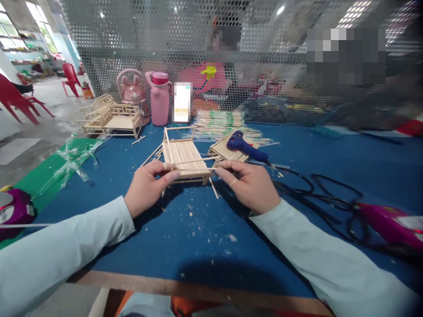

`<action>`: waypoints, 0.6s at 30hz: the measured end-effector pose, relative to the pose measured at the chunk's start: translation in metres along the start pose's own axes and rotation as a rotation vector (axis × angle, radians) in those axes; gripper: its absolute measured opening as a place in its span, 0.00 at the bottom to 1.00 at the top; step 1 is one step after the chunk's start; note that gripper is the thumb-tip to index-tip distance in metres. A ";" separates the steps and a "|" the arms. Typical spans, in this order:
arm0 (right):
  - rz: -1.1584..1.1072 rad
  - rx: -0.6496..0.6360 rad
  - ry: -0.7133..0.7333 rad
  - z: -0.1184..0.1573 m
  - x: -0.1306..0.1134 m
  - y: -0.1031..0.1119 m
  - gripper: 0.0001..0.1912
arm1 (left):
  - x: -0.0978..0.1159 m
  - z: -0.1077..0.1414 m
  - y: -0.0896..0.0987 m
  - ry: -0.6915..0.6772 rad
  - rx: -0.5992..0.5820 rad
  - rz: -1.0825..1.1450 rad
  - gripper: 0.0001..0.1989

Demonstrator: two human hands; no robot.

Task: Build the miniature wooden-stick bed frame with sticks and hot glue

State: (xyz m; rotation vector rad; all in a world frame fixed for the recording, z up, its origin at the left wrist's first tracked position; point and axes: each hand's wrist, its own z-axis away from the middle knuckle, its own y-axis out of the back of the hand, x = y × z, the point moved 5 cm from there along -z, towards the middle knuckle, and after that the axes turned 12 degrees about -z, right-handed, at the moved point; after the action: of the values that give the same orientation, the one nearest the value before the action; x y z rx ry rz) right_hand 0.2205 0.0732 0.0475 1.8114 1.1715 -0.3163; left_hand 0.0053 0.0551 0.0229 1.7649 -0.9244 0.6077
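"Wooden bench [124,122] at far left looks complete, doesn't it?"
"Seems so. Next, the left hand [148,182], fingers pinched on a stick [195,170] at the near edge of the frame [185,156]."
"That one on the table [205,246]?"
"Yes: slatted, far rail [179,128] up, sides apparently unfinished. Right hand [249,182] pinches the stick's other end, glue gun [248,148] beyond"
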 end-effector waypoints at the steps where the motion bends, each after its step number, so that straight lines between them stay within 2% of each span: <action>1: -0.009 0.005 0.010 0.000 0.000 0.000 0.08 | 0.000 0.000 0.000 0.008 -0.001 0.006 0.09; 8: -0.020 0.038 0.032 0.000 0.002 0.000 0.08 | -0.003 0.002 -0.003 0.041 -0.022 0.044 0.09; 18: 0.094 0.047 0.007 0.003 0.000 0.000 0.09 | -0.003 0.004 -0.003 0.050 -0.043 0.053 0.07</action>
State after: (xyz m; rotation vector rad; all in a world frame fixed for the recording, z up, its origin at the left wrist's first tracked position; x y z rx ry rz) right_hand 0.2216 0.0711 0.0458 1.9030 1.0878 -0.2852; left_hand 0.0058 0.0529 0.0178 1.6845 -0.9453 0.6586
